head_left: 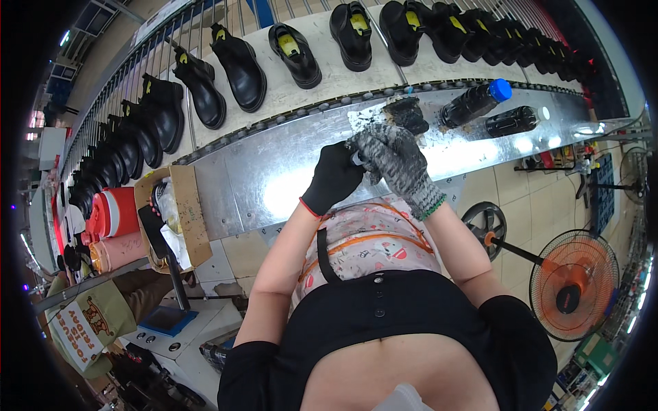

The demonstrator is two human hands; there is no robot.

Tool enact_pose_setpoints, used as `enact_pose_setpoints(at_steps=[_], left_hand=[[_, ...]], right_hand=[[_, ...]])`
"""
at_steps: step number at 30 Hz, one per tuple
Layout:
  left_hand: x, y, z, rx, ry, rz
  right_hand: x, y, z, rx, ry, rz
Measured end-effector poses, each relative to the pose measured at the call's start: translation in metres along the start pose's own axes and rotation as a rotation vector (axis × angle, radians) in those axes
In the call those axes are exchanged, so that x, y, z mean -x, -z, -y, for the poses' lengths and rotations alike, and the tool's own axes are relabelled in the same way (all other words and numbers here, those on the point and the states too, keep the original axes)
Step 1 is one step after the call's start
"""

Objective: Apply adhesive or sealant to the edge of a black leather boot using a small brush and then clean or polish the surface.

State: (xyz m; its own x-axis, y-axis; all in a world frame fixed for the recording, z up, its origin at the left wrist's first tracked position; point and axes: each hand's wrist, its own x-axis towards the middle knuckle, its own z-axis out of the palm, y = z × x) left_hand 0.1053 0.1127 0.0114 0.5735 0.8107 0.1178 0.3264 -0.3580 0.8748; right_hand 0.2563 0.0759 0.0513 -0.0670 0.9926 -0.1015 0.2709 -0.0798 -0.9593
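Note:
My left hand [335, 175], in a black glove with a red cuff, meets my right hand [399, 163], in a grey mottled knit glove with a green cuff, above the near edge of the metal ledge [274, 161]. Both are closed, fingers pressed together. A small pale piece [357, 159] shows between them; its kind and which hand grips it I cannot make out. Just beyond the right hand lie a black-stained cloth or sponge [406, 115] and a white sheet with black smears [362, 118]. To their right are a blue-capped bottle [471, 105] and a white-capped bottle [513, 121], both holding dark liquid.
Black ankle boots [238, 72] line the conveyor [288, 103] beyond the ledge, whose chain runs along its near side. At left stand a cardboard box [195, 212] and a red jug [120, 211]. An orange fan [572, 288] stands at right. Someone in a green shirt [96, 322] is at lower left.

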Motion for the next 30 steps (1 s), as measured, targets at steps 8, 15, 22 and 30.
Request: enact_pose_setpoints(at_steps=[8, 15, 22, 30], left_hand=[[0.003, -0.005, 0.012, 0.159, -0.12, -0.123], [0.009, -0.001, 0.025, 0.167, 0.081, -0.284], [0.04, 0.004, 0.05, 0.27, 0.294, -0.375], [0.033, 0.005, 0.039, 0.221, 0.271, -0.34]], right_hand=[[-0.005, 0.0, 0.0, -0.345, -0.173, 0.03], [-0.01, 0.025, -0.088, 0.309, -0.104, 0.017], [0.034, -0.018, -0.103, 0.706, -0.004, 0.054], [0.055, 0.044, -0.107, -0.079, -0.137, -0.267]])
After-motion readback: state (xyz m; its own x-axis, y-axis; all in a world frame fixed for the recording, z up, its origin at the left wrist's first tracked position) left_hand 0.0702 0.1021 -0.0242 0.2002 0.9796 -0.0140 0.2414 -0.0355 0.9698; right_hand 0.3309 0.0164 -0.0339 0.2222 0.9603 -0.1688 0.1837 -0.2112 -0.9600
